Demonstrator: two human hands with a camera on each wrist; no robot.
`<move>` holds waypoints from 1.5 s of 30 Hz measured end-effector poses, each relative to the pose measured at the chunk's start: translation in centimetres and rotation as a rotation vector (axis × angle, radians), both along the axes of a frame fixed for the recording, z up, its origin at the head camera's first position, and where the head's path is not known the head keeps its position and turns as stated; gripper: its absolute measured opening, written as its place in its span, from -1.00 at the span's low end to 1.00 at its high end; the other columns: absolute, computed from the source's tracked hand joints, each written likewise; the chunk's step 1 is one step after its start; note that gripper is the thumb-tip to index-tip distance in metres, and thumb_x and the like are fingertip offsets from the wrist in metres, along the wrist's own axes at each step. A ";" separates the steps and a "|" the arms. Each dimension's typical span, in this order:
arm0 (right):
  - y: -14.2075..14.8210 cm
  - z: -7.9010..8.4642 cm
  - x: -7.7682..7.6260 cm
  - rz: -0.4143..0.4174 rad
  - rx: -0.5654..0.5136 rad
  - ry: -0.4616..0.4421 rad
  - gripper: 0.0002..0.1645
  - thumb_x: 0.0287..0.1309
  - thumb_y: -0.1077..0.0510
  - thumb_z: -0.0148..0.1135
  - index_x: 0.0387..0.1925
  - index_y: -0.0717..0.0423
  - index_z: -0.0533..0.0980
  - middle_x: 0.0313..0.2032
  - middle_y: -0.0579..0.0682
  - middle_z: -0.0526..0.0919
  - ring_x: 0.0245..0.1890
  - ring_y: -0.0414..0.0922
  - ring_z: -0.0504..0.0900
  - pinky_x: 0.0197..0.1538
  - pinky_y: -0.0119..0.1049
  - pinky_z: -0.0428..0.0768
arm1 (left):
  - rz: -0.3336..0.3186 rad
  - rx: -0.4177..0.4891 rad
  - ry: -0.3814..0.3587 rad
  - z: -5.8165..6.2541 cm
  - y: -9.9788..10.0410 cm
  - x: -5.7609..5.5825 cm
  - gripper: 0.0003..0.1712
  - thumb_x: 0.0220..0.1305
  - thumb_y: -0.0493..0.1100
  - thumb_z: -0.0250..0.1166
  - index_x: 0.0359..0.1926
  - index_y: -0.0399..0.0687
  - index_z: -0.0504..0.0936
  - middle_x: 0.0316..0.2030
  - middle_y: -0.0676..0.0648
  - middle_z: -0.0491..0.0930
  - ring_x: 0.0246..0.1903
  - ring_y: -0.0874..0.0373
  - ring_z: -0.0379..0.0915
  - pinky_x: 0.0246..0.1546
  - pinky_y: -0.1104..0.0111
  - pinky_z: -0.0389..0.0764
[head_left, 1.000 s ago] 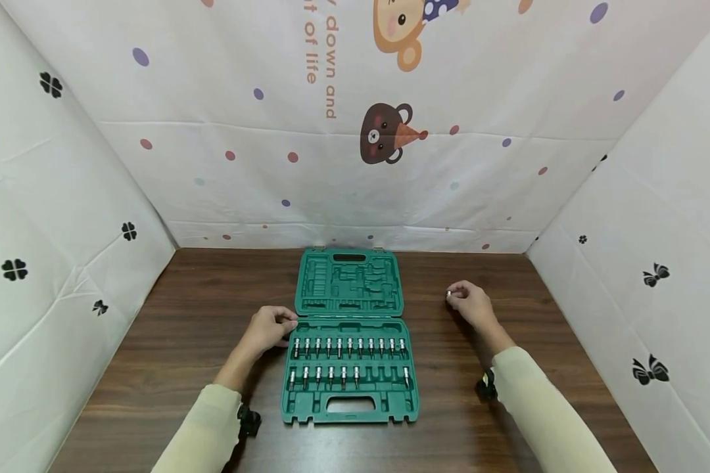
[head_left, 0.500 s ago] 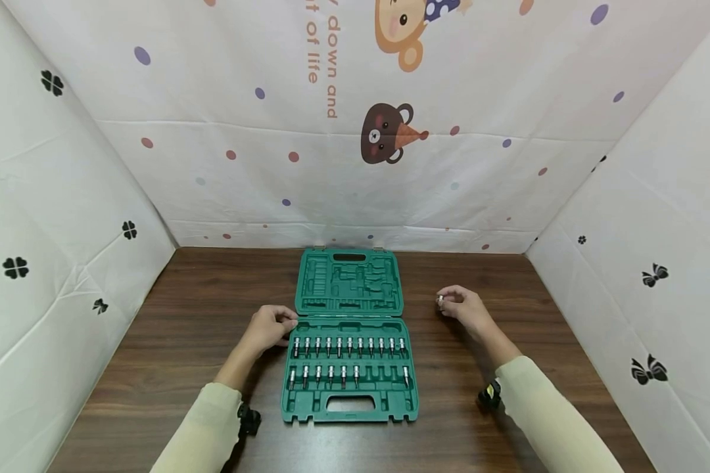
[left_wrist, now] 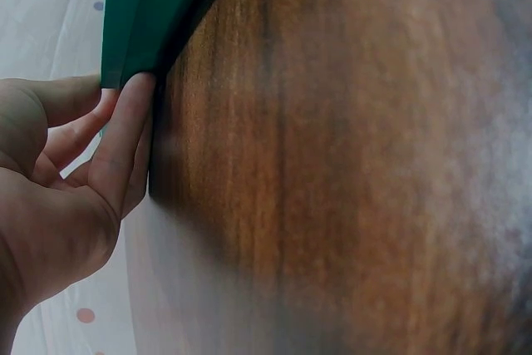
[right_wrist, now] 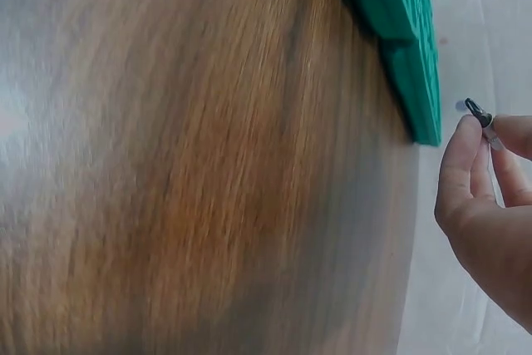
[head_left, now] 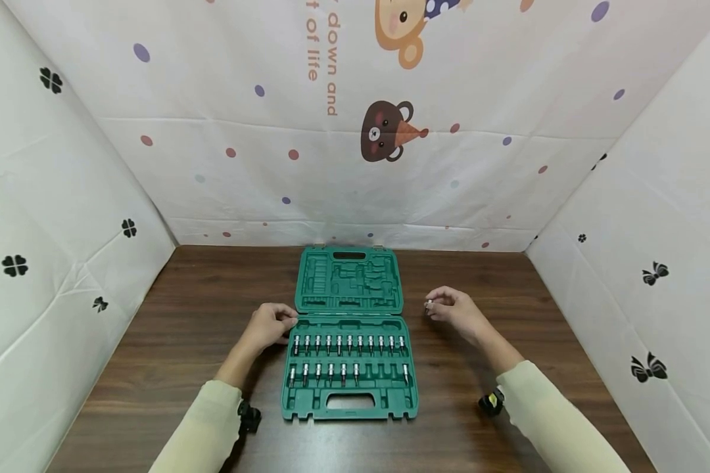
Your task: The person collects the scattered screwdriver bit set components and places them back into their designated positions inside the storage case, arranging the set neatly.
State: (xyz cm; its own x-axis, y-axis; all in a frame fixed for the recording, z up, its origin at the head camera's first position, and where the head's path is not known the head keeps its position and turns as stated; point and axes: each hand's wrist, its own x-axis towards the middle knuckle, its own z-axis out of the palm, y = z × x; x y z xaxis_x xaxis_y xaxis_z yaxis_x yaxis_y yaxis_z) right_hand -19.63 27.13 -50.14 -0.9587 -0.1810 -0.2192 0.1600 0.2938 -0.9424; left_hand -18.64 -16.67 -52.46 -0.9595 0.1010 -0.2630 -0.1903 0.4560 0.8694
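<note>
A green plastic tool case [head_left: 311, 402] lies opened flat, its lid [head_left: 349, 303] toward the wall. Socket bits [head_left: 343, 373] stand in two rows. The near row has bits on the left, bare slots right of centre and a single bit at the far right. My left hand [head_left: 266, 325] pinches the case's left edge near the hinge; the left wrist view shows thumb and fingers at the green corner [left_wrist: 133, 47]. Right of the case, my right hand [head_left: 458, 314] holds a small socket bit [right_wrist: 482, 116] between thumb and fingertips, dark tip outward.
Under the case is a dark wood-grain table [head_left: 213, 276]. A white printed cloth wall [head_left: 231, 190] rises at its back edge, with more cloth on the left [head_left: 65, 217] and right [head_left: 615, 217]. The case has a handle slot [head_left: 350, 395] at its near edge.
My right hand has moved left and slightly nearer, toward the case, carrying the socket bit, whose tilt has changed. The left hand and the case have stayed in place.
</note>
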 end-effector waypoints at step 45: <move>-8.2 1.5 4.6 0.480 0.141 0.098 -0.87 0.37 0.24 0.33 -0.12 0.22 0.63 -0.24 0.05 0.75 -0.23 -0.15 0.75 -0.14 -0.23 0.80 | -0.001 0.002 -0.005 0.0 0.0 -0.1 -0.82 0.49 -0.30 0.25 -0.01 -0.24 0.72 -0.21 -0.19 0.63 -0.31 0.09 0.64 -0.32 0.21 0.81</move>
State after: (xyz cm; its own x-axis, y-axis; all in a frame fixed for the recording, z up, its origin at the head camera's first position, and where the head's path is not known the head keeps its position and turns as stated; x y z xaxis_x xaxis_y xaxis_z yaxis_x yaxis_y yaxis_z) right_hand -15.01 18.93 -48.65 -0.7920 -0.5813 -0.1866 -0.1112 0.4378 -0.8922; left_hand -18.69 -16.68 -52.42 -0.9581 0.1022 -0.2678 -0.1944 0.4546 0.8692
